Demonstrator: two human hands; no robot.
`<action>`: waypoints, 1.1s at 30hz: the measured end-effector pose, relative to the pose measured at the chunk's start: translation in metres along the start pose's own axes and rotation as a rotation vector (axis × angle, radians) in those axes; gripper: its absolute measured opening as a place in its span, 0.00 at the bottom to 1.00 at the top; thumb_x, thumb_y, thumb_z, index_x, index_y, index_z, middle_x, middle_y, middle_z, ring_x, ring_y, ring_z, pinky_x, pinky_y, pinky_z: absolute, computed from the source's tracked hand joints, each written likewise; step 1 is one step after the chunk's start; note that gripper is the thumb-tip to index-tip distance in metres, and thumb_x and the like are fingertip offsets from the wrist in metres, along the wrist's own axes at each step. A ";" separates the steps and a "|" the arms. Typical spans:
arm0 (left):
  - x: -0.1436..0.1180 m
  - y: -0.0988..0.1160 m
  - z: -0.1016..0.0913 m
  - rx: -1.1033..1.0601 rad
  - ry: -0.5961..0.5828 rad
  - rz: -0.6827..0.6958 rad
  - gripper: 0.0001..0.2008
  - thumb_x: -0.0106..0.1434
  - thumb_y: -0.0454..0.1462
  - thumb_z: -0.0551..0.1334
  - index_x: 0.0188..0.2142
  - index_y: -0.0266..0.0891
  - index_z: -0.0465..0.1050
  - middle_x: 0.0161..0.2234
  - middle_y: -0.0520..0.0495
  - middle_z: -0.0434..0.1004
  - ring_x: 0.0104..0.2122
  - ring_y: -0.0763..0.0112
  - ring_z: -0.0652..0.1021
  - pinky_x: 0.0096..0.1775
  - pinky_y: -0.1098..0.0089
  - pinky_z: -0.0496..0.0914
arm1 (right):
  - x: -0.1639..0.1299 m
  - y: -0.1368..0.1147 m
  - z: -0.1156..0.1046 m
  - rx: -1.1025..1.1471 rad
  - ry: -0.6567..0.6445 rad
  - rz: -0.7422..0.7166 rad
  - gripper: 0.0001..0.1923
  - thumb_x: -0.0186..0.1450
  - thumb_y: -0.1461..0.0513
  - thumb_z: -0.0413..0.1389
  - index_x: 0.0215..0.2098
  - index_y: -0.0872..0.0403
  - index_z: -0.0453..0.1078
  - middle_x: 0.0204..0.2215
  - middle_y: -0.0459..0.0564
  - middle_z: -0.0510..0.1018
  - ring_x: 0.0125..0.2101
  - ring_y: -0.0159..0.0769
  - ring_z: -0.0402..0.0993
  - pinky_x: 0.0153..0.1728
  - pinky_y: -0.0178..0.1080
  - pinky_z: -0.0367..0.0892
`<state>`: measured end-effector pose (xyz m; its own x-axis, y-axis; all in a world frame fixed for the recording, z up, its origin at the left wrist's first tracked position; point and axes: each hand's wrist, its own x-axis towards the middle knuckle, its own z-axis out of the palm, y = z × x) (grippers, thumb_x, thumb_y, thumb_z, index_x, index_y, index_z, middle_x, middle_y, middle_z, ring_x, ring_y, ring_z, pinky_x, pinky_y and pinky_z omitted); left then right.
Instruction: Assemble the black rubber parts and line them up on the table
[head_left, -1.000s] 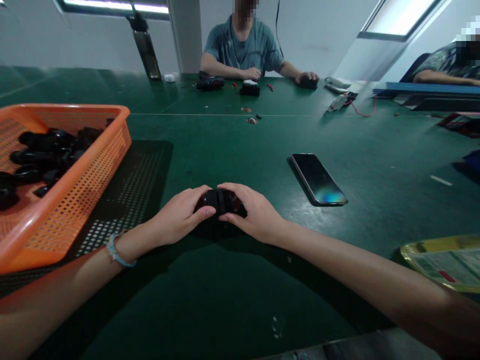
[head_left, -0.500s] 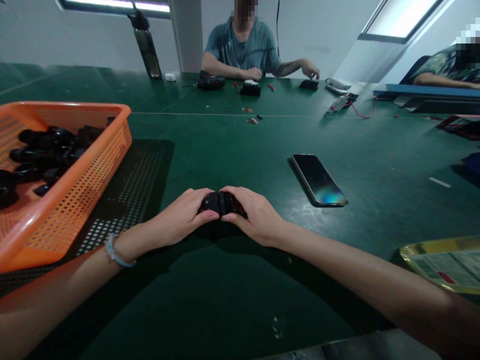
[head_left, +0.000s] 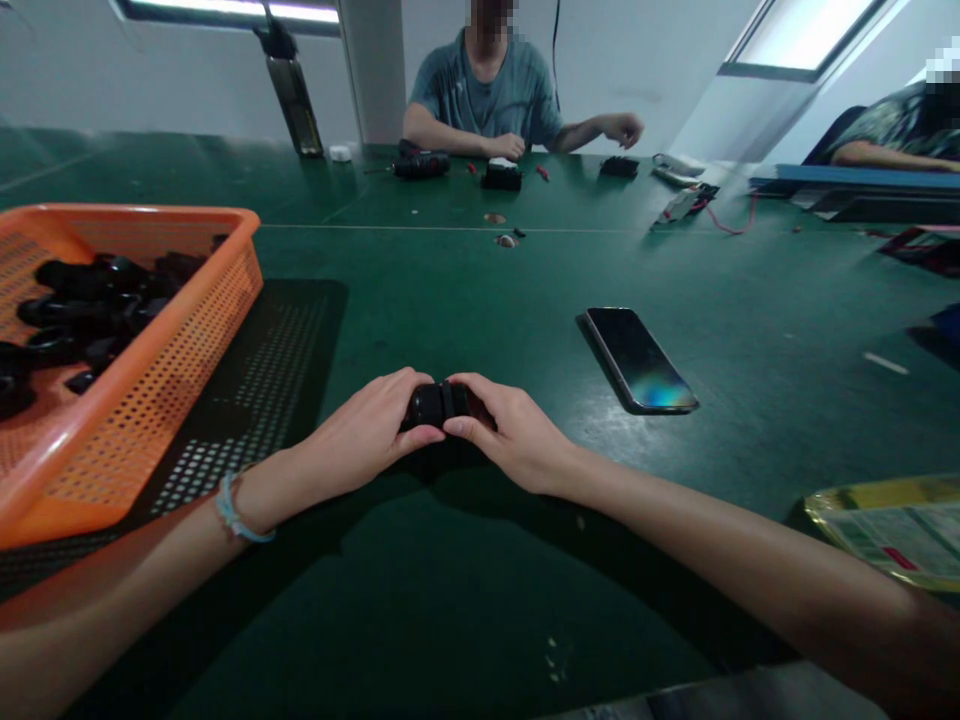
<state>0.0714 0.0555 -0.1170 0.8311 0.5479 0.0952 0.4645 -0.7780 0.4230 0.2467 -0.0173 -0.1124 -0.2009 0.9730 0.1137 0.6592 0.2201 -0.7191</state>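
Black part (head_left: pixel 441 404), w/ a seam across its mid-section: located at approx. ctr. of view, btwn L hand (head_left: pixel 371 425) and R hand (head_left: pixel 517 430), above or on the green surface (head_left: pixel 465 310); contact w/ the surface cannot be confirmed.

L hand: closed around the L end of the part, thumb along the near side, fingers over the far side. R hand: same grip, mirrored, on the R end. Thumb tips close together. Bracelet (head_left: pixel 238 512), lt. blue, on L wrist.

L side: orange basket (head_left: pixel 169 395), perforated walls, holding a no. of loose black pieces (head_left: pixel 90 285). R side, beyond R hand: smartphone (head_left: pixel 641 360), flat, screen up, dark w/ a rainbow reflection. At R edge: gold-rimmed pack (head_left: pixel 885 520) w/ printed label, partly out of view.

Far side of surface: co-worker (head_left: pixel 487 95) in a blue-gray T-shirt, one arm resting, other hand raised over a small black unit (head_left: pixel 619 166). Adj. items: power drill (head_left: pixel 421 164), water bottle (head_left: pixel 294 105).
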 end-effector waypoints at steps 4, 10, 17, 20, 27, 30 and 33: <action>0.000 0.001 -0.002 0.024 0.011 0.016 0.20 0.65 0.50 0.49 0.42 0.36 0.63 0.37 0.43 0.70 0.37 0.61 0.73 0.39 0.62 0.68 | -0.001 -0.002 0.001 0.066 -0.003 0.034 0.10 0.64 0.62 0.51 0.43 0.58 0.65 0.31 0.48 0.74 0.27 0.31 0.68 0.27 0.34 0.60; 0.003 0.004 -0.004 0.104 0.037 0.038 0.17 0.62 0.47 0.56 0.42 0.35 0.63 0.38 0.43 0.70 0.37 0.60 0.72 0.40 0.62 0.68 | -0.001 -0.005 0.001 0.105 0.020 0.072 0.10 0.65 0.61 0.49 0.42 0.58 0.66 0.29 0.48 0.74 0.26 0.31 0.67 0.26 0.33 0.58; 0.003 0.004 -0.005 0.079 0.052 0.065 0.18 0.63 0.48 0.53 0.42 0.33 0.63 0.37 0.41 0.70 0.37 0.58 0.71 0.38 0.60 0.68 | 0.000 -0.003 0.002 0.167 0.015 0.083 0.11 0.66 0.59 0.48 0.42 0.58 0.66 0.28 0.47 0.73 0.26 0.31 0.67 0.25 0.33 0.59; 0.002 0.003 -0.005 -0.026 0.023 0.030 0.20 0.63 0.49 0.50 0.42 0.34 0.63 0.36 0.42 0.70 0.34 0.60 0.72 0.35 0.62 0.68 | 0.001 0.002 0.001 0.148 0.002 0.032 0.12 0.65 0.59 0.50 0.43 0.58 0.65 0.30 0.48 0.73 0.28 0.32 0.69 0.27 0.34 0.61; 0.001 -0.001 -0.007 -0.177 -0.026 0.006 0.26 0.62 0.52 0.42 0.42 0.34 0.64 0.32 0.44 0.71 0.32 0.60 0.73 0.34 0.63 0.66 | 0.000 0.007 0.002 -0.032 0.041 -0.190 0.21 0.61 0.61 0.56 0.51 0.58 0.59 0.42 0.54 0.73 0.37 0.36 0.70 0.36 0.39 0.67; 0.001 0.001 -0.008 -0.267 -0.045 0.011 0.23 0.63 0.50 0.44 0.43 0.34 0.62 0.35 0.44 0.71 0.34 0.61 0.73 0.36 0.64 0.66 | -0.001 0.010 0.006 -0.108 0.096 -0.234 0.18 0.63 0.59 0.53 0.49 0.59 0.60 0.42 0.57 0.73 0.38 0.39 0.71 0.38 0.42 0.68; 0.000 0.004 -0.009 -0.354 -0.074 0.012 0.20 0.63 0.47 0.46 0.44 0.35 0.61 0.40 0.42 0.71 0.37 0.62 0.73 0.40 0.65 0.66 | -0.002 0.013 0.009 -0.146 0.158 -0.282 0.16 0.66 0.57 0.49 0.48 0.59 0.60 0.41 0.58 0.74 0.39 0.41 0.71 0.38 0.44 0.68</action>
<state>0.0704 0.0547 -0.1069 0.8618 0.5055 0.0423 0.3305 -0.6229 0.7090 0.2487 -0.0169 -0.1280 -0.2828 0.8686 0.4069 0.6924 0.4784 -0.5401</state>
